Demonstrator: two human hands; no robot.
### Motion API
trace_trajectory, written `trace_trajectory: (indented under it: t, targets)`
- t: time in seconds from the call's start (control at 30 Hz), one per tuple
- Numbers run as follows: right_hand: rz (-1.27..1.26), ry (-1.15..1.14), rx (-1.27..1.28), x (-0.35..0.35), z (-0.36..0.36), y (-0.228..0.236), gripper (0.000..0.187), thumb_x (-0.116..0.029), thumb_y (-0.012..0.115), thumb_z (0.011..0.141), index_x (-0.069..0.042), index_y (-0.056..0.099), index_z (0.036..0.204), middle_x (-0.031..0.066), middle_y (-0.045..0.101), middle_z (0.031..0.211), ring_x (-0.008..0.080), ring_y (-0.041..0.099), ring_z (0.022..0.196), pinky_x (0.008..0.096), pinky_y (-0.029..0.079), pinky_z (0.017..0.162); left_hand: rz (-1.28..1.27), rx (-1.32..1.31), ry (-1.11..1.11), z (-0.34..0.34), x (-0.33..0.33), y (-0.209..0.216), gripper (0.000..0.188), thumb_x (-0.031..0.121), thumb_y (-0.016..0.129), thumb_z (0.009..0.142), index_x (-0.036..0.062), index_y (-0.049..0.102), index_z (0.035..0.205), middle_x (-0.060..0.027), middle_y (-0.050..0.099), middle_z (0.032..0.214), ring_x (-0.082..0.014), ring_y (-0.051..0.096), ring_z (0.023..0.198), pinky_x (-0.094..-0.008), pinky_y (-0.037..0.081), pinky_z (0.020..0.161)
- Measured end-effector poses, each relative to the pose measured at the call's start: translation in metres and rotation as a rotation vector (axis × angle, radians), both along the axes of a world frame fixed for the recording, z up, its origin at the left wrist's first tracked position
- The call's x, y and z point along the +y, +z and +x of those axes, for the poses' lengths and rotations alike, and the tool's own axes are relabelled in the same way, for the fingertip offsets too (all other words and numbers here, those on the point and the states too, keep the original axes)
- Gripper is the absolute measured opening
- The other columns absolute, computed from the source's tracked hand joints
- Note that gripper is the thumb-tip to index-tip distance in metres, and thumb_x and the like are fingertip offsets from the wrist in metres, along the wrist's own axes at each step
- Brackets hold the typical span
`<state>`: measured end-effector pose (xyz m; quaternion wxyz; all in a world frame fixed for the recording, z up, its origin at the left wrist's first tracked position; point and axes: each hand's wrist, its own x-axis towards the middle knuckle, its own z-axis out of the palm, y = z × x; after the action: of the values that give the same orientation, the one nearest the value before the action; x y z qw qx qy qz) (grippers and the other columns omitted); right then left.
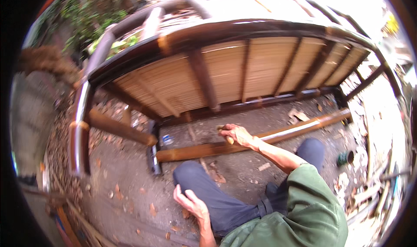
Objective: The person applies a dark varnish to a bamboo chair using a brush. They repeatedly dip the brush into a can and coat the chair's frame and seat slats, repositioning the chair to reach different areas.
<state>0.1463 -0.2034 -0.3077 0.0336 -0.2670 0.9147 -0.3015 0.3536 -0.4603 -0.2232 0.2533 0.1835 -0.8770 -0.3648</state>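
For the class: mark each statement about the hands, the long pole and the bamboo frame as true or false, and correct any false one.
1. The right hand rests on the long bamboo pole lying on the ground. True.
2. The left hand grips a hammer. False: it holds nothing and rests against the knee in dark trousers.
3. The bamboo frame has a slatted panel crossed by dark struts. True.
4. The person wears a red sleeve. False: the sleeve is green.
5. The pole stands upright. False: it lies flat across the ground.
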Motion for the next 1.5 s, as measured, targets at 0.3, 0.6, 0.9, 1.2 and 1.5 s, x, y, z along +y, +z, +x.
trace_trajectory:
  t: [0.3, 0.6, 0.9, 1.2, 1.5]
  targets:
    - [-0.217, -0.987, 0.743, 0.247, 0.155, 0.134, 0.027, -0.014, 0.078, 0.080, -0.007, 0.071, 0.105, 0.0081, 0.071, 0.094, 0.0222, 0.067, 0.087, 0.0347, 0.054, 0.076, -0.164, -0.046, -0.039, -0.011, -0.008, -0.020, 0.046, 0.034, 0.043, 0.104, -0.0021, 0.051, 0.132, -0.0247, 0.050, 0.128, -0.0379, 0.047, 0.120, -0.0482, 0.037, 0.103]
    - [-0.318, -2.182, 0.032, 0.401, 0.392, -0.014, 0.050, -0.049, 0.067, 0.087, 0.000, 0.069, 0.078, 0.0084, 0.060, 0.062, 0.0254, 0.063, 0.064, 0.0418, 0.049, 0.071, -0.551, 0.142, -0.125, -0.028, 0.026, 0.029, 0.040, 0.036, 0.050, 0.101, -0.0019, 0.062, 0.108, -0.0209, 0.062, 0.105, -0.0376, 0.059, 0.098, -0.0474, 0.047, 0.088]
    - [-1.123, -2.352, 0.333, 0.496, 0.430, -0.116, 0.049, -0.039, 0.062, 0.095, 0.009, 0.050, 0.101, 0.0138, 0.063, 0.068, 0.0192, 0.061, 0.050, 0.0295, 0.049, 0.043, -0.517, 0.075, -0.309, -0.053, 0.061, 0.055, 0.041, 0.032, 0.053, 0.101, -0.0047, 0.058, 0.117, -0.0251, 0.059, 0.115, -0.0392, 0.057, 0.105, -0.0459, 0.044, 0.096]
    - [-1.214, -2.332, 0.210, 0.536, 0.449, -0.142, 0.038, -0.027, 0.058, 0.095, 0.011, 0.058, 0.096, 0.0197, 0.068, 0.073, 0.0237, 0.064, 0.054, 0.0355, 0.052, 0.049, -0.603, 0.115, -0.477, -0.087, 0.069, 0.064, 0.035, 0.027, 0.055, 0.100, -0.0032, 0.061, 0.115, -0.0220, 0.061, 0.113, -0.0370, 0.057, 0.104, -0.0454, 0.044, 0.095]
    - [-1.153, -2.213, 0.368, 0.539, 0.460, -0.149, 0.025, -0.016, 0.064, 0.092, 0.007, 0.053, 0.089, 0.0165, 0.065, 0.064, 0.0211, 0.060, 0.046, 0.0333, 0.048, 0.041, -0.706, -0.104, -0.512, -0.099, 0.073, 0.084, 0.031, 0.028, 0.058, 0.095, 0.0011, 0.063, 0.111, -0.0208, 0.064, 0.109, -0.0390, 0.059, 0.102, -0.0455, 0.046, 0.092]
